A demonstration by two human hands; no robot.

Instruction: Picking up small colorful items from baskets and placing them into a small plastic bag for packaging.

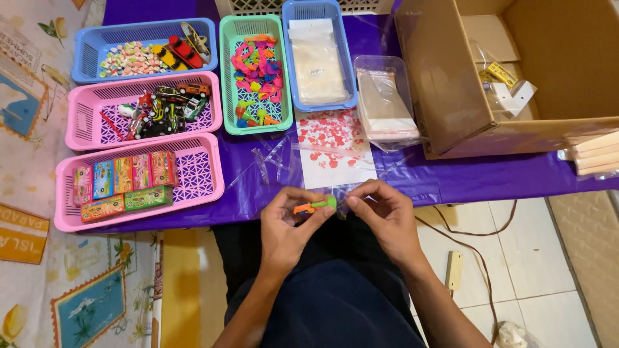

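My left hand (291, 225) pinches a small orange and green plastic toy (314, 206) at the near edge of the purple table (451, 177). My right hand (380, 216) holds a small clear plastic bag (342, 196) by its mouth, right beside the toy's green end. Both hands are over my lap, just in front of a white sheet with red marks (332, 145). Loose clear bags (271, 158) lie on the cloth ahead of my left hand.
A green basket of bright small toys (256, 74), a blue basket of packets (318, 58), a blue basket of sweets (138, 51), a pink basket of toy cars (151, 109) and a pink basket of small boxes (132, 180) stand ahead. At right is an open cardboard box (503, 77); a clear tub of bags (387, 103) adjoins it.
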